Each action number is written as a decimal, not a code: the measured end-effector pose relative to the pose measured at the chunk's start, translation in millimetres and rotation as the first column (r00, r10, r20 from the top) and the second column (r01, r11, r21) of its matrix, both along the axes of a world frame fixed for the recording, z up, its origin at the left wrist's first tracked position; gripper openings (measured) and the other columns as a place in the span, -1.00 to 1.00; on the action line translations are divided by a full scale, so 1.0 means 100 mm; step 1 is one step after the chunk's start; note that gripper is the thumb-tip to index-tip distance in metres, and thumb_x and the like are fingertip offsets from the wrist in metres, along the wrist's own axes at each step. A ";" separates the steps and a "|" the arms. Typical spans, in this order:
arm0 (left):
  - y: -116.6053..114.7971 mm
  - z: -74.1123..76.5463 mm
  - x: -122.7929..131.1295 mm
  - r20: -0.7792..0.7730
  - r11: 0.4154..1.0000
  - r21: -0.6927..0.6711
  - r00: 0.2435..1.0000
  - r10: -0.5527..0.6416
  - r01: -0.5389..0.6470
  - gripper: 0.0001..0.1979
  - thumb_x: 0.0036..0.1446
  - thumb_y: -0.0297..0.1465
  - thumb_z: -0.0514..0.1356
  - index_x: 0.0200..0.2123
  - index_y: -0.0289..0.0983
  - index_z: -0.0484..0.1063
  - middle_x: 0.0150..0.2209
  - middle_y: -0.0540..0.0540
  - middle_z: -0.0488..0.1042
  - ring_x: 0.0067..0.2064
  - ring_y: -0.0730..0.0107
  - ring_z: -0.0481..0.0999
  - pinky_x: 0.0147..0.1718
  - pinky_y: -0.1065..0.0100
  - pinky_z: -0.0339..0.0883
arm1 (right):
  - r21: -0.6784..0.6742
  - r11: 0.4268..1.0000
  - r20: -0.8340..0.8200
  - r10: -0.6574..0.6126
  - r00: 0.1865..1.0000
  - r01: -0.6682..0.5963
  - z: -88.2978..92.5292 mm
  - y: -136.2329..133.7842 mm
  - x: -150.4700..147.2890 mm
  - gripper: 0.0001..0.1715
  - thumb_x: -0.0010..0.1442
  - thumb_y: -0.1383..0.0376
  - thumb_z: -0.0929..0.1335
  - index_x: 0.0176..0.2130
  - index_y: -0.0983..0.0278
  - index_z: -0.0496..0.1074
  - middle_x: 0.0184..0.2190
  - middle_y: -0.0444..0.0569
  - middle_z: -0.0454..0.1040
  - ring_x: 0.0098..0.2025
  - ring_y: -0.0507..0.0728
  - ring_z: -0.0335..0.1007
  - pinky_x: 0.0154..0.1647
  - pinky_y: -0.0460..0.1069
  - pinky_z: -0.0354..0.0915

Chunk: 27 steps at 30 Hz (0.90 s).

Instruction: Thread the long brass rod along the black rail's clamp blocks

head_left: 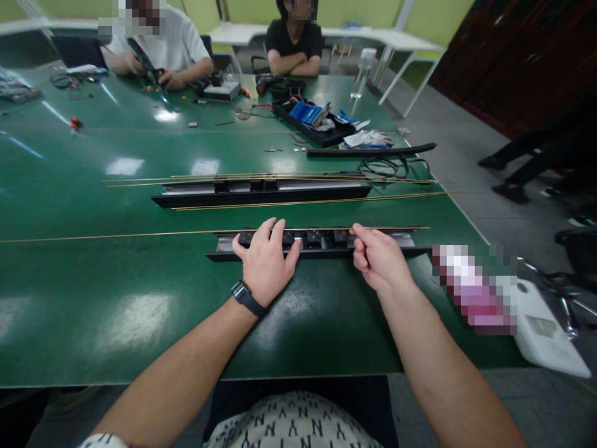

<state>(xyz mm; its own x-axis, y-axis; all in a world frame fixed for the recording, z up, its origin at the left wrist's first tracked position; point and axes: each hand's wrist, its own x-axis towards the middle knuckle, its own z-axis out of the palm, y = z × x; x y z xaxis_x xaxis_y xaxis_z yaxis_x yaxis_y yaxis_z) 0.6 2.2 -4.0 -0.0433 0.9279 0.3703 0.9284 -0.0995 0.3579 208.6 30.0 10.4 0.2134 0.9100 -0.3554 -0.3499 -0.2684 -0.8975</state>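
A long black power-strip rail (401, 242) with several black socket modules lies across the green table (116, 298) in front of me. My left hand (265, 258) rests palm down on the rail's left part, fingers spread over the modules. My right hand (377, 255) is closed in a pinch on a thin brass rod (116, 235) that runs along the rail's far edge and far out to the left.
A second black rail (196, 199) with several brass rods (303, 202) lies farther back. Beyond it are a black tray with blue parts (305, 115), cables (382, 167), a clear bottle (362, 71), and two seated people at the far edge. A white box (550, 339) sits at right.
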 end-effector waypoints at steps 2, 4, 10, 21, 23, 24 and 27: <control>0.00 0.00 0.00 -0.002 1.000 -0.006 1.000 0.001 -0.001 -0.55 0.36 -0.15 0.10 0.24 -0.13 0.33 0.31 -0.21 0.37 0.27 0.01 0.38 0.30 -0.29 -0.12 | -0.004 1.000 0.006 -0.008 1.000 0.008 0.00 0.00 0.00 -0.82 0.23 0.27 0.46 -0.34 0.32 0.43 -0.69 -0.25 0.27 -0.81 -0.10 0.04 -0.86 -0.19 -0.13; 0.00 0.00 0.00 -0.002 1.000 -0.006 1.000 0.000 0.000 -0.55 0.36 -0.15 0.10 0.24 -0.13 0.32 0.31 -0.21 0.37 0.27 0.01 0.38 0.30 -0.29 -0.12 | -0.002 1.000 0.008 -0.011 1.000 0.011 -0.01 0.00 0.00 -0.82 0.25 0.28 0.44 -0.34 0.32 0.43 -0.69 -0.25 0.28 -0.81 -0.10 0.04 -0.85 -0.19 -0.13; 0.00 0.01 0.00 -0.010 1.000 -0.021 1.000 0.004 -0.004 -0.54 0.36 -0.14 0.09 0.25 -0.14 0.32 0.32 -0.23 0.36 0.28 -0.01 0.37 0.30 -0.29 -0.12 | 0.004 1.000 -0.008 0.027 1.000 -0.027 -0.01 -0.01 0.04 -0.81 0.24 0.25 0.45 -0.31 0.32 0.44 -0.68 -0.23 0.30 -0.82 -0.09 0.03 -0.85 -0.18 -0.13; 0.00 0.02 0.00 -0.010 0.999 -0.026 1.000 0.019 -0.019 -0.53 0.35 -0.14 0.10 0.25 -0.14 0.33 0.32 -0.24 0.35 0.27 -0.03 0.38 0.30 -0.30 -0.14 | 0.027 0.998 -0.005 0.060 0.998 -0.060 0.00 -0.01 0.03 -0.74 0.12 0.25 0.52 -0.25 0.31 0.45 -0.65 -0.25 0.32 -0.79 -0.10 0.05 -0.85 -0.19 -0.12; 0.00 0.01 0.00 -0.006 1.000 -0.016 1.000 0.011 -0.011 -0.54 0.35 -0.15 0.10 0.25 -0.14 0.33 0.32 -0.24 0.35 0.27 -0.02 0.38 0.29 -0.30 -0.14 | 0.026 0.998 -0.003 0.049 0.999 -0.049 0.00 -0.01 0.02 -0.75 0.14 0.24 0.52 -0.27 0.30 0.44 -0.66 -0.25 0.30 -0.80 -0.11 0.04 -0.85 -0.19 -0.13; 0.00 0.01 0.00 -0.005 1.000 -0.011 1.000 0.007 -0.007 -0.54 0.35 -0.15 0.10 0.25 -0.14 0.32 0.32 -0.24 0.36 0.26 -0.01 0.38 0.29 -0.30 -0.14 | 0.023 0.999 -0.004 0.040 0.999 -0.040 0.00 0.00 0.02 -0.75 0.15 0.23 0.51 -0.28 0.30 0.43 -0.66 -0.26 0.30 -0.80 -0.11 0.04 -0.85 -0.19 -0.13; 0.00 0.00 0.00 -0.005 1.000 -0.002 1.000 0.003 -0.003 -0.55 0.35 -0.16 0.11 0.24 -0.14 0.33 0.31 -0.22 0.37 0.26 0.01 0.38 0.30 -0.29 -0.13 | 0.011 1.000 -0.004 0.013 1.000 -0.013 -0.01 0.00 0.02 -0.71 0.18 0.19 0.51 -0.32 0.29 0.39 -0.67 -0.27 0.27 -0.80 -0.11 0.04 -0.85 -0.20 -0.12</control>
